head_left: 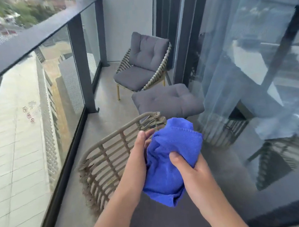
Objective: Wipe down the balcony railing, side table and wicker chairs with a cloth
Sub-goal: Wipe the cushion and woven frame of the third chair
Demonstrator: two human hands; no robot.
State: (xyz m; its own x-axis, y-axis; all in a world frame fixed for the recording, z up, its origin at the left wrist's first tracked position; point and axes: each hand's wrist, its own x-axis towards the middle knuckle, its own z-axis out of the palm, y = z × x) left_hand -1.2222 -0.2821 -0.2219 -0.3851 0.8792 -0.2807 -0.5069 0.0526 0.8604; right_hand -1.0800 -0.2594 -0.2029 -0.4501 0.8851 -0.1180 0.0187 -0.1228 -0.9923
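Observation:
A bunched blue cloth (pixel 174 159) hangs between both hands at the centre. My right hand (pixel 188 166) grips its right side, thumb pressed into the fabric. My left hand (pixel 143 144) touches its left edge with fingers mostly straight, tips hidden behind the cloth. Just below and left stands the near wicker chair (pixel 102 161), its woven side bare and its dark seat under my forearms. A second wicker chair (pixel 145 65) with grey cushions stands at the far end. The dark balcony railing (pixel 30 41) runs along the left over glass panels.
A loose grey cushion (pixel 167 100) lies on something hidden between the two chairs. Glass sliding doors (pixel 250 55) with a sheer curtain line the right side. A strip of grey floor (pixel 107 107) runs between the railing glass and the chairs.

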